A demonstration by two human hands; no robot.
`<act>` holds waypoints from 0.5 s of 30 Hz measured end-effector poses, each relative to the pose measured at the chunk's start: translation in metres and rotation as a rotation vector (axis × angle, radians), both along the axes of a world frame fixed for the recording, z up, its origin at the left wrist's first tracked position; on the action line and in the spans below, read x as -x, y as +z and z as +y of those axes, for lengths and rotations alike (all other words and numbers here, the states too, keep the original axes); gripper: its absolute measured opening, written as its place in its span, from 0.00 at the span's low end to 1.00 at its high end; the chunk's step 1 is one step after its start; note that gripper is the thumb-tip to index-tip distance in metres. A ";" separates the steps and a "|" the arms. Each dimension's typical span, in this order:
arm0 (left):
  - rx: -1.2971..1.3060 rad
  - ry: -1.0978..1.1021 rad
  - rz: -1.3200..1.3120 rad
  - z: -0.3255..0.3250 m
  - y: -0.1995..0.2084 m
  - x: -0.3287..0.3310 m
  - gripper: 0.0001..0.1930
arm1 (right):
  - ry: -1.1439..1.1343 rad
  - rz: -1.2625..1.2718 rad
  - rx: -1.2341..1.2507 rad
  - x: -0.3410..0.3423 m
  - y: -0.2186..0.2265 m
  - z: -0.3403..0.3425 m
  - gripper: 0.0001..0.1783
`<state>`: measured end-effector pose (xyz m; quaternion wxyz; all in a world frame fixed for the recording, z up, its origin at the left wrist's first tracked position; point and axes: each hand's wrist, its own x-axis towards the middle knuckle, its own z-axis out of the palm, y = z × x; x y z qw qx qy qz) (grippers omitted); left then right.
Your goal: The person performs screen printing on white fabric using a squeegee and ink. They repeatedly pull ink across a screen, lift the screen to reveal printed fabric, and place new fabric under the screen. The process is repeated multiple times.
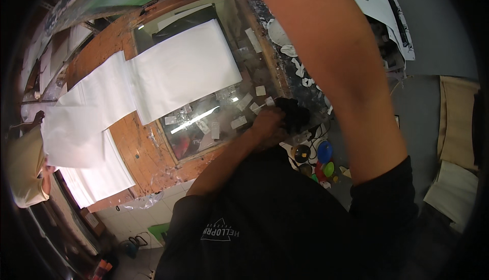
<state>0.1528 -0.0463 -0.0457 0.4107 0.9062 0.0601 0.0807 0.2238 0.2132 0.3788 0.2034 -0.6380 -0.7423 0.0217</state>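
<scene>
At the near right edge of the glass-topped table (158, 150), my left hand (268, 121) is closed at a bunched black cloth (295, 114). The fingertips are partly hidden by the hand and the dark folds. My right arm stretches up past the table's right side and out of the top of the view, so my right hand cannot be seen. Beyond my left hand a large white sheet (186, 68) lies over the glass, overlapping more white sheets to the left. Small pieces of pale tape (238, 122) are stuck on the glass around my left hand.
At the left, another person in a tan sleeve (25, 170) holds a white sheet (76, 135) over a stack of paper (97, 178). Crumpled white scraps (298, 68) lie along the table's right edge. Colourful lids or tubs (324, 151) and cables are below it. Cardboard (458, 122) stands far right.
</scene>
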 end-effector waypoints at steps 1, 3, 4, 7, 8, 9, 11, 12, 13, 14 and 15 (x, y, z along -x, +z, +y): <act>-0.012 -0.003 0.015 -0.003 -0.007 -0.001 0.20 | 0.011 0.054 0.013 -0.001 0.000 -0.009 0.36; -0.042 -0.005 0.066 0.002 0.001 0.010 0.20 | 0.051 0.088 0.015 -0.002 -0.002 -0.012 0.37; 0.054 0.044 0.072 0.004 0.005 0.015 0.18 | 0.050 0.098 0.023 -0.002 -0.003 -0.014 0.37; 0.347 0.306 0.014 0.031 0.025 0.030 0.14 | 0.048 0.097 -0.006 -0.001 -0.003 -0.014 0.38; 0.462 0.452 -0.053 0.050 0.025 0.033 0.14 | 0.035 0.077 -0.038 -0.006 -0.005 -0.008 0.38; 0.579 0.606 -0.128 0.069 0.029 0.034 0.14 | 0.029 0.055 -0.065 -0.003 -0.005 -0.005 0.39; 0.090 1.002 -0.235 0.107 0.039 0.027 0.13 | -0.069 0.076 0.069 0.008 0.007 -0.012 0.39; -0.034 1.045 -0.150 0.112 0.035 0.028 0.12 | -0.086 0.080 0.095 0.011 0.010 -0.010 0.40; -0.157 1.083 -0.063 0.117 0.027 0.029 0.12 | -0.105 0.086 0.120 0.014 0.013 -0.009 0.40; -0.276 1.115 0.025 0.120 0.021 0.027 0.12 | -0.093 0.087 0.106 0.012 0.013 -0.003 0.40; -0.192 1.065 0.023 0.125 0.014 0.028 0.09 | -0.050 0.083 0.082 0.008 0.014 0.004 0.40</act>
